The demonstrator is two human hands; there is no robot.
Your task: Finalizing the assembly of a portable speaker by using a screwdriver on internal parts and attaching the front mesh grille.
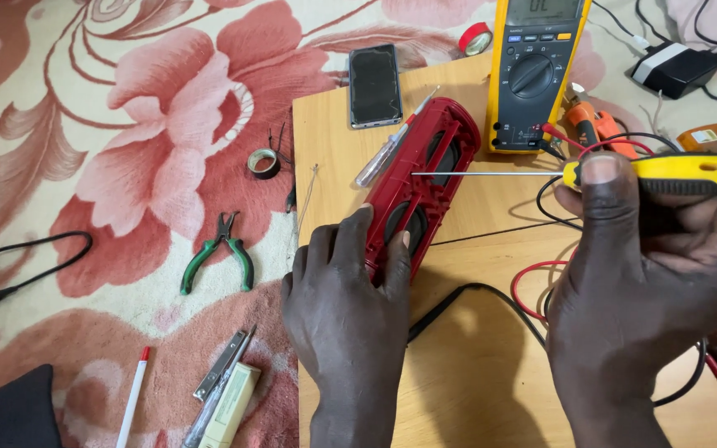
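Observation:
A red speaker housing [425, 170] lies open on a wooden board [475, 357], its round driver holes showing. My left hand [346, 294] presses down on its near end, fingers over the rim. My right hand [649, 274] grips a yellow-handled screwdriver [665, 172]; its long thin shaft runs left and its tip sits at the speaker's upper opening. A second, clear-handled screwdriver [387, 149] leans against the speaker's far side.
A yellow multimeter [533, 70] with red and black leads stands behind the speaker, a phone [374, 85] beside it. Green pliers [217, 249], black tape roll [264, 163], red tape [475, 38], tweezers [224, 363] and a pen [133, 398] lie on the flowered carpet. An orange tool [595, 126] lies at right.

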